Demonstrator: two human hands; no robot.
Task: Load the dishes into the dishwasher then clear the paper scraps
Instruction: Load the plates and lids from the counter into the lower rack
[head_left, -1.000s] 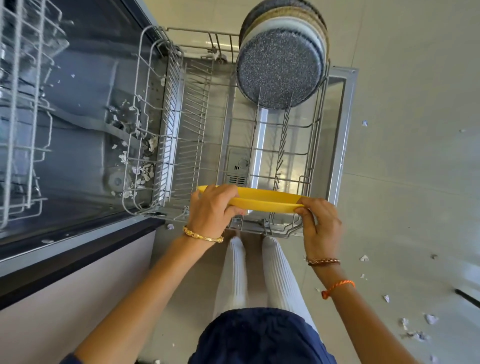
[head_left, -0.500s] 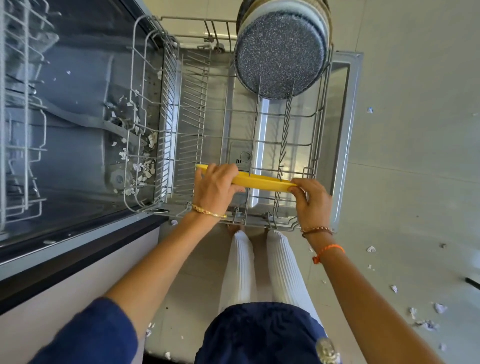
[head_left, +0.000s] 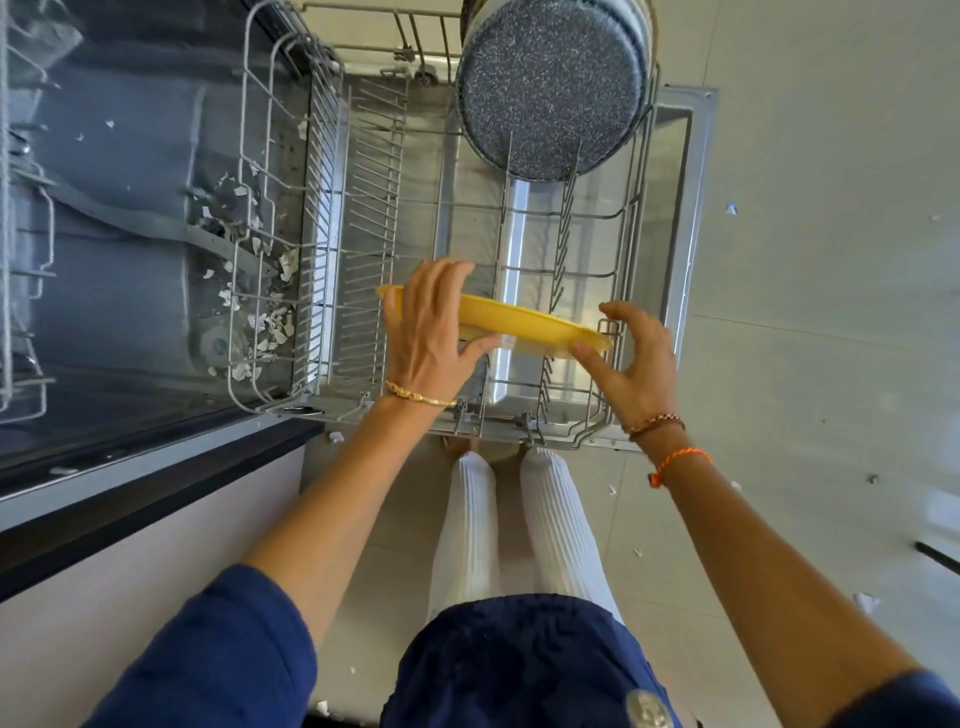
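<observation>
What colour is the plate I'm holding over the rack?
Yellow: the plate shows plainly in the head view, held at both ends.

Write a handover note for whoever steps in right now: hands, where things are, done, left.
Left hand: grips the yellow plate at its left side, fingers over the rim, thumb under.
Right hand: pinches the plate's right edge, other fingers spread.
Plate: on edge over the near part of the lower rack; whether it sits in the tines cannot be told.
Done: a stack of plates, speckled grey one in front, stands upright at the rack's far end.
Left: seat and release the yellow plate; then clear the paper scraps on the dishwasher floor, and the scraps on the tiles.
</observation>
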